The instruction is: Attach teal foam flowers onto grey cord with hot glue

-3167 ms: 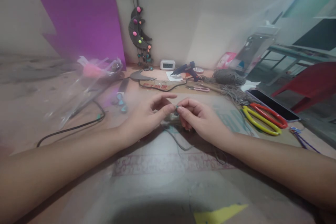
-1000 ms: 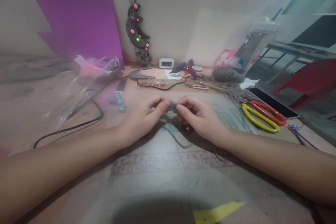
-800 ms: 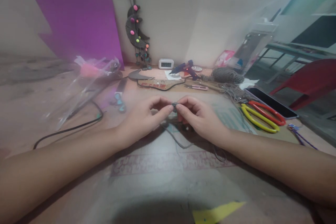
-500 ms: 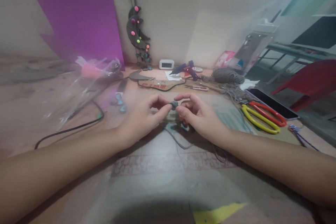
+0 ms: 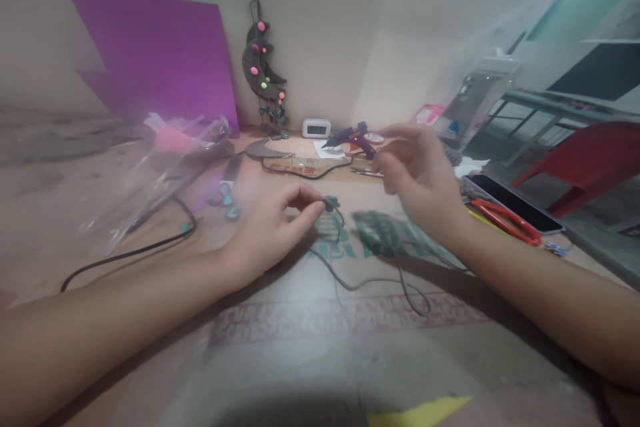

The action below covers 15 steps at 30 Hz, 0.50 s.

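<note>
My left hand [image 5: 280,227] pinches a small dark green flower-shaped piece [image 5: 331,203] between thumb and fingertips. A thin grey cord [image 5: 350,285] hangs below the piece and curls over the table mat. Raised off the table, my right hand [image 5: 417,173] is open, fingers apart and slightly blurred, with nothing visible in it. Nearest to it is the dark blue glue gun [image 5: 356,138], with a small red light on its body; whether they touch is unclear. The glue gun's tip lies over a white paper [image 5: 329,150].
A white digital clock [image 5: 317,128] and a grey crescent piece [image 5: 265,149] stand behind my hands. Red-handled scissors [image 5: 505,220] and a phone [image 5: 515,202] lie at right. Clear plastic wrapping [image 5: 165,167] and a black cable [image 5: 125,249] occupy the left. A decorated moon [image 5: 257,67] hangs on the wall.
My right hand has let go of the small green piece and moved up and right, near the glue gun. My left hand still pinches the piece in almost the same spot.
</note>
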{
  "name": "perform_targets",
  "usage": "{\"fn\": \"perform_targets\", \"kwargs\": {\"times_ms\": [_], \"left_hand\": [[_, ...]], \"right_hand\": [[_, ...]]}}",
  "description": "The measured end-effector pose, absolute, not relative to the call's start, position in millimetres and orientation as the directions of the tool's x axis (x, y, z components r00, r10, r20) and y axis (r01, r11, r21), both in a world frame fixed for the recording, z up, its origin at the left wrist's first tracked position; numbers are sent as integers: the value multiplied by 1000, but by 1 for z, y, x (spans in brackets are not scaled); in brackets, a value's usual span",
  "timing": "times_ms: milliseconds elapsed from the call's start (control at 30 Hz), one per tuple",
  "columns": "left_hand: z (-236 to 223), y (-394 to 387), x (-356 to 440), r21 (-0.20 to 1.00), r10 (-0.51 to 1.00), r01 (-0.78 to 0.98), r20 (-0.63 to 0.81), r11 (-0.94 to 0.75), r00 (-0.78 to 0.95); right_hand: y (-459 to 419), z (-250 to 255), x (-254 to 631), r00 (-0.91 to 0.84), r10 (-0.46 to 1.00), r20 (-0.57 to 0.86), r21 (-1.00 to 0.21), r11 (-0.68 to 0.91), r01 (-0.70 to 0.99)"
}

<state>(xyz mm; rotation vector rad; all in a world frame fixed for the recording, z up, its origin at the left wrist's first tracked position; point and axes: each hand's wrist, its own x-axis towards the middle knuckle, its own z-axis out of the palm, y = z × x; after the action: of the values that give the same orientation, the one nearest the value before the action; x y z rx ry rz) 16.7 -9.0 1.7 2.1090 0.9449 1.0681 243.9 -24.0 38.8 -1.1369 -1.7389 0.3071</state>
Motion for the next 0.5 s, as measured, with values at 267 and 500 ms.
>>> {"fn": "perform_targets", "kwargs": {"times_ms": [267, 500], "left_hand": [[-4, -8, 18, 754, 805, 353, 376, -554, 459], [-5, -8, 19, 765, 817, 362, 354, -533, 455]], "right_hand": [[46, 35, 305, 93, 918, 384, -484, 115, 867], [109, 30, 313, 44, 953, 300, -461, 105, 881]]}}
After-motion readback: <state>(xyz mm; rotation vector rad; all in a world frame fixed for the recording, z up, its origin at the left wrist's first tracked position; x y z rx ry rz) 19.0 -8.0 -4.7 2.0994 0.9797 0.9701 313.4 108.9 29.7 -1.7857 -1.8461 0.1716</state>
